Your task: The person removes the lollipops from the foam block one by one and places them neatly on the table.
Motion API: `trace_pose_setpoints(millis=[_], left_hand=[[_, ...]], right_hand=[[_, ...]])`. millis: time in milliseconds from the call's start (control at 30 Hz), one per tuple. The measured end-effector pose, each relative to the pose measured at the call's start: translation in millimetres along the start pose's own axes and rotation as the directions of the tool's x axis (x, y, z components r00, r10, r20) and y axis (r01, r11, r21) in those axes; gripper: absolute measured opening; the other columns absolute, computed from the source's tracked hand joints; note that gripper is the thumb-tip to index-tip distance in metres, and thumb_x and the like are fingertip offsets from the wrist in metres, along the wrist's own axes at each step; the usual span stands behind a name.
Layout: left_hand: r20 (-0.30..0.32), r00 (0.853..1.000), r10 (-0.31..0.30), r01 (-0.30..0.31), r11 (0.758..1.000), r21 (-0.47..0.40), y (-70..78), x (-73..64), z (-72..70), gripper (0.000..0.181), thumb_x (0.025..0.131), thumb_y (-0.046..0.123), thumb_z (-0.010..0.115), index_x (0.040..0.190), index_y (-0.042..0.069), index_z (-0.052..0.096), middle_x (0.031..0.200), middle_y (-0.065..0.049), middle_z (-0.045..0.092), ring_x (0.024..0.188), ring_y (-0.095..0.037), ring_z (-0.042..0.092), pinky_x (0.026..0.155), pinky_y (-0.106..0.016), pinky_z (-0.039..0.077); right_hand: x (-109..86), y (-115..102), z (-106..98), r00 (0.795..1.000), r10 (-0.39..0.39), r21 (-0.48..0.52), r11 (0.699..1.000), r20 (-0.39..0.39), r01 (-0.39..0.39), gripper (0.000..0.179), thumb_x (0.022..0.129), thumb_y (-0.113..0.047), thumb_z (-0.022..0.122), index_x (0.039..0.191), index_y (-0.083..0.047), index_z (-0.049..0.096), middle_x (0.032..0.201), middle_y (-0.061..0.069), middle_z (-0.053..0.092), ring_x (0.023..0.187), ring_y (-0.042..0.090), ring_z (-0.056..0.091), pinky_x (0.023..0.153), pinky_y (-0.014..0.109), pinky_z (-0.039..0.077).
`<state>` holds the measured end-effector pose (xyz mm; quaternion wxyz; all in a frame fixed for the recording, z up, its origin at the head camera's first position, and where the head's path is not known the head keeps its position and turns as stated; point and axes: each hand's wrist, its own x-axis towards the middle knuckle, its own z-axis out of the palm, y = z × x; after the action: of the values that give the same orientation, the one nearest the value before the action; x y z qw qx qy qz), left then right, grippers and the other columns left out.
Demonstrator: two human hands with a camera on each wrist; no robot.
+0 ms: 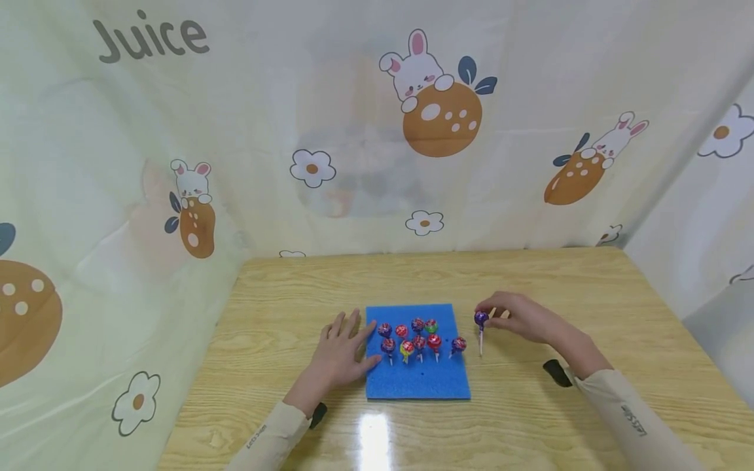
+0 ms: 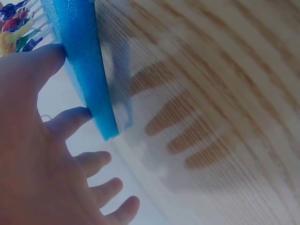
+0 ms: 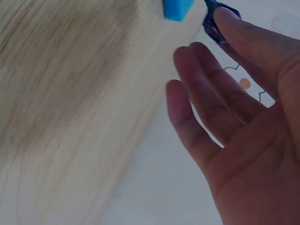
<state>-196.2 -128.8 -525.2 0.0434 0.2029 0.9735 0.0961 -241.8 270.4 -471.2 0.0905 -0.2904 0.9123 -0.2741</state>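
Observation:
A purple-wrapped lollipop [image 1: 481, 318] is pinched by its head between the thumb and finger of my right hand [image 1: 521, 317], its white stick pointing down, to the right of a blue foam board [image 1: 412, 386]. My left hand [image 1: 340, 353] lies with fingers spread at the board's left edge, thumb and index fingertips touching it. Several wrapped lollipops stand in the board in two rows, among them a yellow one [image 1: 407, 348], a green one [image 1: 432, 325] and a red one [image 1: 434, 341]. Near the right edge a purple lollipop [image 1: 459, 344] leans over.
The board lies on a wooden table [image 1: 283, 294]. Behind and beside the table hangs a pale curtain [image 1: 365, 196] printed with rabbits and flowers. Small dark holes show in the board's front part and near its right side.

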Motion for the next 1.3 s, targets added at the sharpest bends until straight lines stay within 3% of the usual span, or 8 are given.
trace_pose_setpoints(millis=[200,467,800,1100,1300], left_hand=[[0.0,1.0,0.003,-0.003,1.0,-0.009,0.1,0.2,-1.1,0.073,0.097,0.065,0.049,0.158,0.027,0.035,0.168,-0.015,0.019,0.153,-0.047,0.016,0.118,-0.064,0.025],[-0.005,1.0,0.008,-0.008,1.0,0.0,-0.5,1.4,0.5,0.073,0.097,0.065,0.049,0.158,0.028,0.035,0.168,-0.015,0.017,0.154,-0.046,0.013,0.118,-0.064,0.025],[-0.002,1.0,0.006,-0.006,1.0,-0.005,-0.9,0.6,0.8,0.073,0.097,0.066,0.048,0.158,0.028,0.035,0.169,-0.015,0.015,0.154,-0.047,0.011,0.118,-0.064,0.025],[-0.012,1.0,0.009,-0.009,1.0,-0.005,-3.1,-1.0,5.1,0.074,0.097,0.066,0.046,0.158,0.028,0.033,0.169,-0.015,0.015,0.154,-0.047,0.012,0.118,-0.065,0.026],[-0.017,1.0,0.021,-0.02,1.0,0.01,-4.3,1.2,6.8,0.073,0.098,0.064,0.047,0.159,0.026,0.033,0.168,-0.016,0.016,0.153,-0.047,0.014,0.118,-0.064,0.027]], right_hand=[[0.7,7,4,0.996,0.027,0.008,1.0,0.08,-0.027,0.029,0.097,-0.013,0.067,0.122,0.0,0.068,0.113,0.009,0.07,0.103,0.027,0.066,0.081,0.032,0.054],[0.5,10,8,0.988,0.082,-0.036,0.996,0.131,-0.078,0.026,0.094,-0.01,0.068,0.117,0.003,0.07,0.107,0.009,0.069,0.098,0.024,0.065,0.083,0.043,0.055],[0.4,15,15,0.982,0.071,-0.05,0.997,0.172,-0.063,0.022,0.094,-0.01,0.068,0.114,-0.002,0.073,0.101,0.003,0.068,0.091,0.013,0.059,0.077,0.03,0.051],[0.1,15,20,0.973,0.114,-0.047,0.993,0.203,-0.107,0.024,0.095,-0.014,0.068,0.118,-0.005,0.072,0.1,0.0,0.066,0.088,0.01,0.055,0.075,0.028,0.049],[0.3,16,20,0.974,0.11,-0.046,0.994,0.199,-0.103,0.026,0.096,-0.013,0.068,0.119,-0.003,0.071,0.106,0.005,0.068,0.092,0.014,0.059,0.078,0.032,0.051]])
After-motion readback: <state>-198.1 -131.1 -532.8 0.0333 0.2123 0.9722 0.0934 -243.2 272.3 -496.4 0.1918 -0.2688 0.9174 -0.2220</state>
